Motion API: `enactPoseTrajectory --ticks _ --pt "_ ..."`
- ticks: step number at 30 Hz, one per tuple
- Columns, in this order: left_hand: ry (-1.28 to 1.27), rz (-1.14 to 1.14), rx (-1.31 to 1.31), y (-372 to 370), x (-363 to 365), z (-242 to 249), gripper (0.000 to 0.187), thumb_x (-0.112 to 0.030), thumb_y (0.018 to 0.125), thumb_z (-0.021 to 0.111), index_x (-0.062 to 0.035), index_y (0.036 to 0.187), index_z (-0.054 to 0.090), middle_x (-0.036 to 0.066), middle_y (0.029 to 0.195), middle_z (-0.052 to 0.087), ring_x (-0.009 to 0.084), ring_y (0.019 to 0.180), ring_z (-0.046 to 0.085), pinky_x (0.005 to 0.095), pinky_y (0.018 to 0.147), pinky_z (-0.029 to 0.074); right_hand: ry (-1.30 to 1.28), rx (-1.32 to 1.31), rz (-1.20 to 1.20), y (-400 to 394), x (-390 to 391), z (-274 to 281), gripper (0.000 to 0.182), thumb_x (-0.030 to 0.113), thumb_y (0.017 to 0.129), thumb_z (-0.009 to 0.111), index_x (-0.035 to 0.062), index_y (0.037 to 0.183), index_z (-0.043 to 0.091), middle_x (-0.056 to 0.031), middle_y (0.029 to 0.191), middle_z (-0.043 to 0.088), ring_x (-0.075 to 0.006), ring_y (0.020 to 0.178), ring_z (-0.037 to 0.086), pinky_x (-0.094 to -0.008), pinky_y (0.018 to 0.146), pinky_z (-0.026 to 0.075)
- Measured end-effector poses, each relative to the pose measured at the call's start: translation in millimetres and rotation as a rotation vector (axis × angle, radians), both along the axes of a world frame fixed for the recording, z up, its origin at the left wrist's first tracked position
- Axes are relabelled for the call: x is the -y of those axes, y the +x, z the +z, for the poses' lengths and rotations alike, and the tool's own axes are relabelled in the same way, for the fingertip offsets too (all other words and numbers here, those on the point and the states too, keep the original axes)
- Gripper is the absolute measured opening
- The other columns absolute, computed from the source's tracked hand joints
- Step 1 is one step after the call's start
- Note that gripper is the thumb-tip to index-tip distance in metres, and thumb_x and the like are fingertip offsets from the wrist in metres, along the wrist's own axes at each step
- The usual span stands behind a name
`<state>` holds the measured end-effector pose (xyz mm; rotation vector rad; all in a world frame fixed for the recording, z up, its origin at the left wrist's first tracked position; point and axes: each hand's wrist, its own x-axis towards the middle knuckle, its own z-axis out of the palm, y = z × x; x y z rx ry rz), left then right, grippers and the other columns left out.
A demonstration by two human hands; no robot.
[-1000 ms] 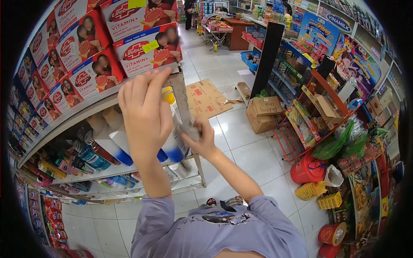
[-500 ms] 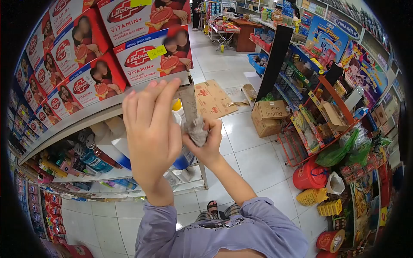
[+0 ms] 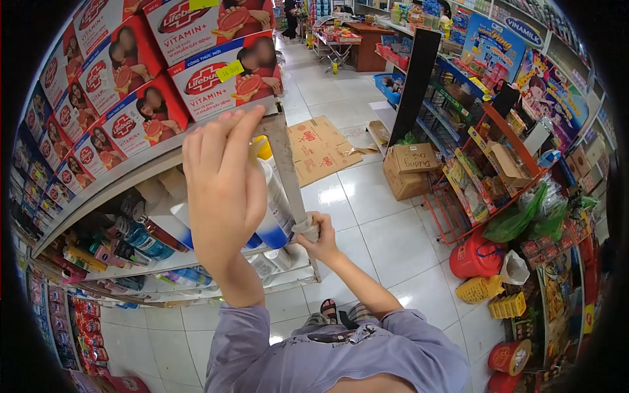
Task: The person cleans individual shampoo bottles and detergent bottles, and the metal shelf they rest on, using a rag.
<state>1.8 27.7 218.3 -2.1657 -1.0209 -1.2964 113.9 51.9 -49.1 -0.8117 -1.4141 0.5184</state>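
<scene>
My left hand [image 3: 221, 180] is raised with its fingers stretched out, the fingertips resting at the front edge of the upper shelf [image 3: 154, 141] just below the red and white soap boxes [image 3: 226, 75]. Nothing shows in it. Lower and to the right, my right hand [image 3: 322, 243] grips a crumpled grey cloth [image 3: 306, 228] against the shelf's upright end post [image 3: 289, 180]. Beside the post, on the shelf below, stand white and blue spray cans [image 3: 273, 226], partly hidden behind my left hand.
Bottles [image 3: 141, 239] and tubes fill the lower shelf at left. A flattened cardboard sheet [image 3: 321, 150] lies on the tiled floor ahead. Across the aisle are cardboard boxes [image 3: 409, 170], a red bucket [image 3: 473, 257], a green plastic bag [image 3: 517, 219] and packed racks.
My right hand has moved down the end post with the cloth, and slightly right. My left hand stays by the shelf edge. The view has shifted slightly.
</scene>
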Motion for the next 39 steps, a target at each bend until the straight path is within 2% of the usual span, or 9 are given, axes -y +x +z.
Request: enactPoseTrajectory --ticks 4,6,11,14,18,22,30,32,39 --pt "0.010 -0.015 0.001 -1 -1 1 0.044 0.003 0.060 0.044 -0.0021 0.103 0.051 0.012 0.093 0.049 0.0285 0.090 0.043 0.0373 0.081 0.033 0.184 -0.271 -0.036 10 -13 82 0.041 0.002 0.063 0.058 0.0002 0.095 0.033 -0.0094 0.090 0.045 -0.0174 0.081 0.045 -0.0305 0.076 0.037" --pt "0.001 -0.016 -0.008 -2 0 1 0.044 0.003 0.060 0.044 -0.0023 0.103 0.050 0.012 0.093 0.048 0.0285 0.090 0.043 0.0372 0.081 0.033 0.228 -0.089 -0.158 13 -16 159 0.041 0.006 0.065 0.059 0.0001 0.096 0.033 -0.0101 0.089 0.043 -0.0176 0.083 0.045 -0.0308 0.076 0.037" --pt "-0.057 -0.033 0.000 -5 1 1 0.045 0.003 0.060 0.044 -0.0024 0.104 0.050 0.012 0.095 0.047 0.0283 0.091 0.042 0.0372 0.081 0.033 0.137 -0.413 0.197 -3 -18 224 0.041 0.011 0.064 0.064 0.0017 0.092 0.036 -0.0070 0.081 0.043 -0.0177 0.075 0.046 -0.0283 0.068 0.039" --pt "-0.036 -0.022 -0.007 -2 1 1 0.046 0.002 0.059 0.044 -0.0026 0.104 0.050 0.012 0.095 0.048 0.0284 0.090 0.042 0.0373 0.081 0.032 0.145 -0.163 0.109 -2 -26 205 0.042 0.010 0.062 0.066 0.0026 0.091 0.035 -0.0066 0.078 0.043 -0.0157 0.071 0.047 -0.0273 0.062 0.040" --pt "0.024 -0.005 -0.012 1 -3 -1 0.046 0.002 0.058 0.044 -0.0029 0.104 0.050 0.011 0.095 0.048 0.0281 0.089 0.042 0.0375 0.082 0.031 0.352 0.119 -0.136 3 -20 206 0.042 0.009 0.060 0.066 0.0032 0.089 0.036 -0.0115 0.073 0.044 -0.0254 0.064 0.051 -0.0318 0.055 0.041" --pt "0.001 -0.007 0.012 -1 -3 -4 0.048 0.001 0.058 0.044 -0.0031 0.105 0.050 0.012 0.095 0.049 0.0281 0.088 0.042 0.0381 0.082 0.030 0.289 0.104 -0.146 -2 -16 175 0.043 0.009 0.059 0.068 0.0024 0.087 0.036 -0.0123 0.071 0.044 -0.0300 0.062 0.050 -0.0331 0.055 0.041" --pt "0.002 0.009 -0.004 -2 -3 -3 0.048 0.001 0.058 0.044 -0.0039 0.105 0.050 0.012 0.096 0.049 0.0282 0.090 0.044 0.0396 0.085 0.029 0.184 0.100 -0.169 -7 -14 93 0.045 0.011 0.058 0.069 0.0020 0.087 0.036 -0.0103 0.068 0.041 -0.0262 0.060 0.045 -0.0325 0.054 0.037" --pt "0.004 0.033 -0.015 -2 -3 -4 0.048 0.001 0.058 0.044 -0.0044 0.106 0.050 0.012 0.097 0.049 0.0281 0.091 0.044 0.0407 0.086 0.029 0.217 0.128 -0.212 -7 -15 73 0.044 0.004 0.059 0.067 0.0044 0.082 0.030 -0.0070 0.068 0.042 -0.0145 0.058 0.043 -0.0234 0.053 0.039" --pt "0.031 0.009 0.002 -2 -5 -5 0.048 0.001 0.058 0.044 -0.0051 0.106 0.051 0.011 0.096 0.050 0.0277 0.092 0.044 0.0401 0.086 0.028 0.138 0.142 -0.115 -5 -11 0 0.044 0.000 0.062 0.064 0.0066 0.085 0.028 -0.0082 0.074 0.044 -0.0158 0.063 0.044 -0.0253 0.057 0.038"
